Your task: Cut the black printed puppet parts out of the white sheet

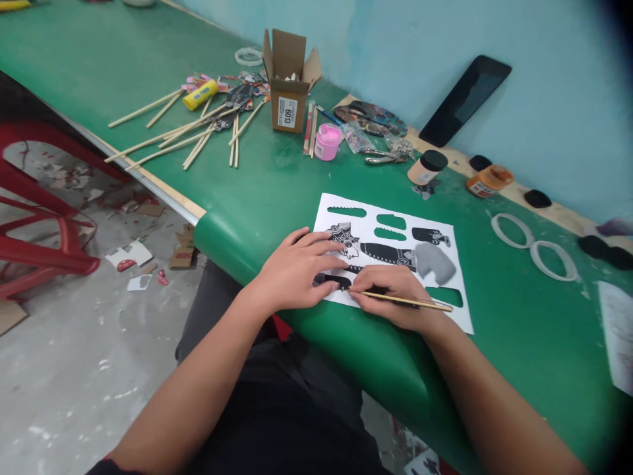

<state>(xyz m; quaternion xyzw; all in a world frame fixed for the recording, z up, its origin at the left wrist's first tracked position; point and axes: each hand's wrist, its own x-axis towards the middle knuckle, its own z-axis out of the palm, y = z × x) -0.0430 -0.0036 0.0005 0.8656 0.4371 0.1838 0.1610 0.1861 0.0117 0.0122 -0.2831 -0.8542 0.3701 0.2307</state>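
A white sheet point(445, 310) printed with black puppet parts and with several cut-out holes lies on the green table point(277, 191) near its front edge. My left hand point(297, 270) lies flat on the sheet's left part, fingers pressing beside a small black piece point(332, 280). My right hand point(395, 297) grips a thin wooden paintbrush point(420, 303), its tip touching the black piece. A grey shape point(435, 262) and a printed black strip point(388, 254) lie just beyond my fingers.
Behind the sheet stand a pink paint pot point(328, 142), an open cardboard box point(289, 82), bamboo sticks point(198, 128), pliers point(386, 157), two jars point(428, 167), tape rings point(534, 241) and a dark tablet point(465, 99) against the wall. A red chair point(44, 218) stands at left on the littered floor.
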